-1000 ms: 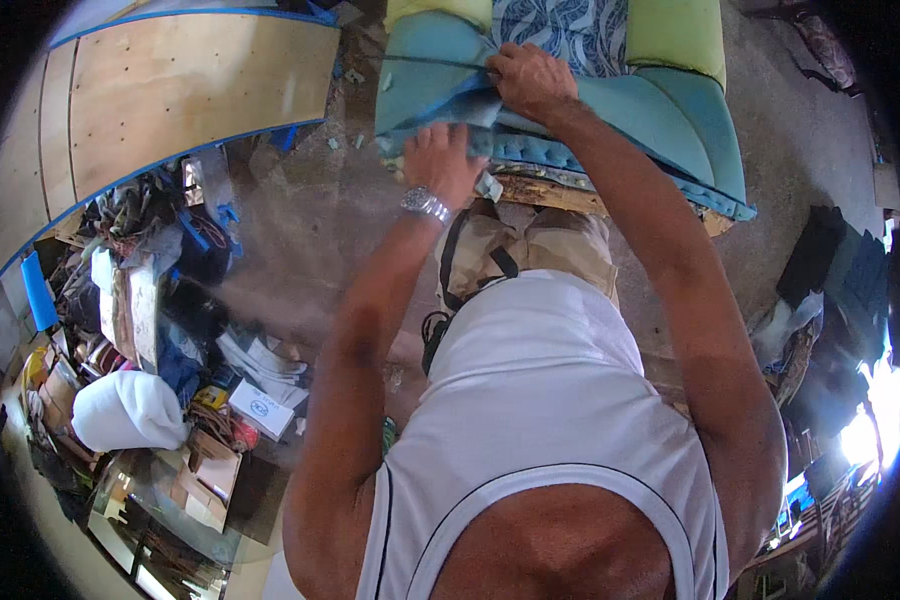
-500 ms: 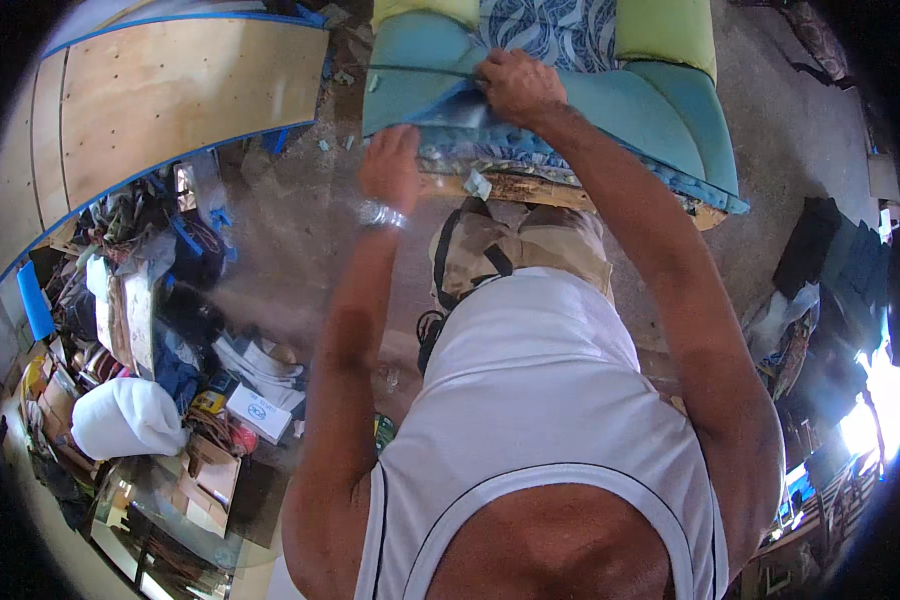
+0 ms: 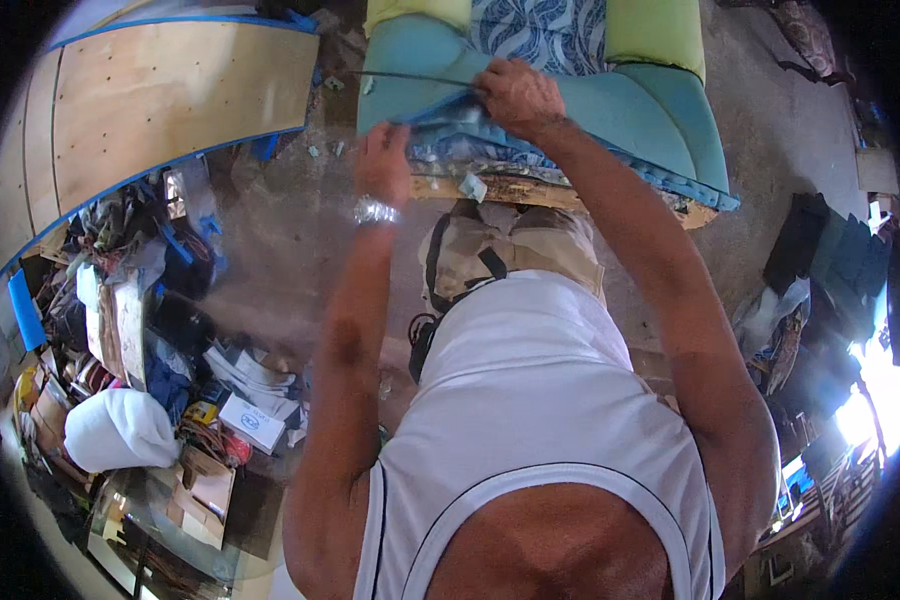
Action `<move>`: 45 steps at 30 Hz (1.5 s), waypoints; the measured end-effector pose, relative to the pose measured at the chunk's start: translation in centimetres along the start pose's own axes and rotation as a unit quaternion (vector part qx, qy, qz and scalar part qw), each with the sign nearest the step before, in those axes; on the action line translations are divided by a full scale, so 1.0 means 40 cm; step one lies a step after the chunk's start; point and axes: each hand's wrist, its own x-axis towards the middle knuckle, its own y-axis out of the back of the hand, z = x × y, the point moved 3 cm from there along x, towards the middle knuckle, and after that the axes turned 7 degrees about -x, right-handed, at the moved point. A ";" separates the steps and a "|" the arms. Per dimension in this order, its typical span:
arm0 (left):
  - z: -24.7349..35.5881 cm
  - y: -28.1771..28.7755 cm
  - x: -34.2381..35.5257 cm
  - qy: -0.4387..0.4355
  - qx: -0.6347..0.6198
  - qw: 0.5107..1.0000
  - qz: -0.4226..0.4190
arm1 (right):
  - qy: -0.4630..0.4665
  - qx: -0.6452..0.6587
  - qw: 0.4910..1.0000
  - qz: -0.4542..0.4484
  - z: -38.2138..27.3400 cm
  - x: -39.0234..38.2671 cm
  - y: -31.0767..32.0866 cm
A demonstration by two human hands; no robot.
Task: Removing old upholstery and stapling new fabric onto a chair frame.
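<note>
A seat piece stands ahead, with blue padded covering (image 3: 650, 125), yellow-green cushions (image 3: 655, 40), patterned fabric (image 3: 535, 35) and a rough wooden rail (image 3: 510, 190) along the near edge. My right hand (image 3: 520, 98) is closed on a raised fold of the blue covering. Lower and further left, my left hand (image 3: 382, 162) is at the covering's near edge, slightly blurred, its fingers bent over it. Patterned material shows beneath the lifted edge, and a small pale scrap (image 3: 472, 187) lies against the rail.
A large plywood board (image 3: 180, 90) edged in blue spans the upper left. Below it sit a pile of scraps, boxes and a white roll (image 3: 120, 430). Dark fabric pieces (image 3: 790, 245) lie at the right, beside a bright opening.
My left hand has moved leftward along the near edge, and more patterned material shows under the lifted flap. My right hand stays on the fold. The view has shifted slightly.
</note>
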 end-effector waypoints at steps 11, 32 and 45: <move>-0.051 0.071 0.010 -0.091 0.026 0.991 -0.091 | -0.021 -0.014 0.999 0.039 -0.011 -0.017 -0.021; -0.050 0.076 -0.059 -0.098 -0.082 0.987 -0.094 | 0.046 -0.010 0.990 -0.132 -0.252 0.038 -0.038; -0.065 0.085 -0.081 -0.114 -0.088 0.984 -0.102 | 0.065 -0.034 0.990 -0.121 -0.268 0.138 -0.055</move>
